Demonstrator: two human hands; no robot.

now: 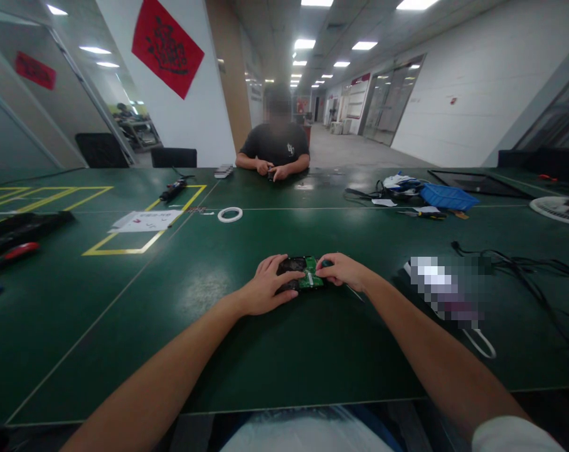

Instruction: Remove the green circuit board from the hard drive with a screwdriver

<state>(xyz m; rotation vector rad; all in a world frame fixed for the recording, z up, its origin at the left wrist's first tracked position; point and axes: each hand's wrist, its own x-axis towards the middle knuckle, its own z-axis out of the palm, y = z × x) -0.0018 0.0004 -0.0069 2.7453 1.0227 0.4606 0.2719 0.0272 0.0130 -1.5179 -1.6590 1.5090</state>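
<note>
A hard drive (291, 267) lies on the green table with its green circuit board facing up. My left hand (264, 287) grips it from the left: the fingers reach along the far edge and over the board, and the thumb lies at the near edge. On the right, my right hand (343, 270) is closed around a screwdriver (328, 263) with a dark green handle. The screwdriver's thin shaft sticks out below the palm, pointing down and right, away from the board. My right fingertips meet at the board's right part; what they touch there is too small to tell.
A blurred white object (441, 285) with a strap and black cables (514, 260) lie to the right. Farther back are a blue tray (448, 196), pliers (423, 215), a white tape ring (230, 215) and a paper sheet (145, 221). Across the table sits a person (277, 144).
</note>
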